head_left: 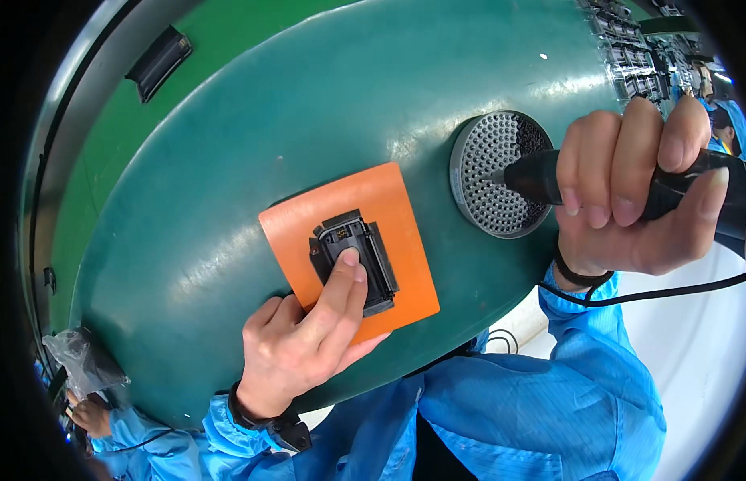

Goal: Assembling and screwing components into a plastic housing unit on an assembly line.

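Left hand (297,341), two fingers out, pressing one black part (354,260) on one orange pad (397,240). Right hand (637,188) fisted around one black driver (541,178), tip at one round perforated tray (493,172), far right.

One flat orange rectangular mat (349,240) on the green worktable (229,160). One small black plastic part (365,248) on it. One round grey perforated disc (493,172), w/ many small holes, too many to count. One black pen-shaped powered tool (605,188), one thin black cable (653,293) by the wrist. One clear plastic bag (80,357) at lower left. Two hands of the wearer: left hand (301,349), right hand (637,184). One black slot-shaped fitting (158,62) upper left.
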